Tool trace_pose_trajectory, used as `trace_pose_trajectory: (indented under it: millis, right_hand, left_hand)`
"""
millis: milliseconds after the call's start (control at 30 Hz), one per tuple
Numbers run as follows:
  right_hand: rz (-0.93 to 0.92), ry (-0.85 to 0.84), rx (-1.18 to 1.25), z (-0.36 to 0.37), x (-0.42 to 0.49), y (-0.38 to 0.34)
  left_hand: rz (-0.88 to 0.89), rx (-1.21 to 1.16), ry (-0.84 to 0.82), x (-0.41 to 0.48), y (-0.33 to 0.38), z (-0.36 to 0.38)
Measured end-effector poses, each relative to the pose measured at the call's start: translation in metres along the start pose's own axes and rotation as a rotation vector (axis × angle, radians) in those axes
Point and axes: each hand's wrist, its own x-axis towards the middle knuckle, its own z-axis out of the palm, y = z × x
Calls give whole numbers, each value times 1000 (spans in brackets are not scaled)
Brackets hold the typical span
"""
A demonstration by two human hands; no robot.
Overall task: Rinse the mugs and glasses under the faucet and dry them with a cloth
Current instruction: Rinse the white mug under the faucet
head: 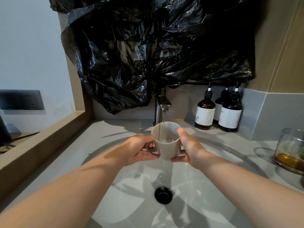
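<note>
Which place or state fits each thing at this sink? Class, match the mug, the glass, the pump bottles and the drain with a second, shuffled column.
Things:
1 mug
2 glass
3 pump bottles
4 drain

Places or states:
A black, at the bottom of the basin
B gripped by the left hand and right hand under the running faucet
C on the counter at the far right, amber liquid at its bottom
D standing on the counter, right of the faucet

Pairs: 1-B, 2-C, 3-D, 4-A
</note>
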Motion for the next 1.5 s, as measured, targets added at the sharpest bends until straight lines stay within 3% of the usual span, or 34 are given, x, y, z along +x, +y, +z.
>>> trace_pose_trajectory:
  millis: [100,233,367,500,700,833,1000,1100,1200,1267,1367,1500]
  right_hand:
    - [20,-47,28,-2,4,2]
    - [55,-156,113,-8,8,4]
    - [103,-154,192,-13,12,-1]
    - [215,-185,93,-23,14,-2]
    - [225,-238,-3,-30,9,-3]
    - [192,-288,58,-29,5,-2]
    - [45,-209,15,-26,9,0]
    - [-27,-176,38,-23,8,-1]
    - [-88,-163,74,-25,12,0]
    - [-120,-184,86,-26,15,1]
    - [-158,-273,110,-25,16,2]
    - [-167,-356,92,-23,13,1]
  left_hand:
    - [48,-75,53,3,-2,0]
    - [139,35,119,6,-4,2]
    - [258,257,202,10,-8,2]
    - [376,573,239,5,-9,2]
    - [579,807,183,3,-13,9]
    - [606,867,180,10,-15,2]
    - [457,901,162,2,-9,1]
    - [403,687,130,-2,-5,1]
    - [276,143,56,-3,-2,3]
    - [159,-93,37,-2,1,5]
    - [87,-71,37,-4,1,8]
    - [90,-19,157,-2,-2,14]
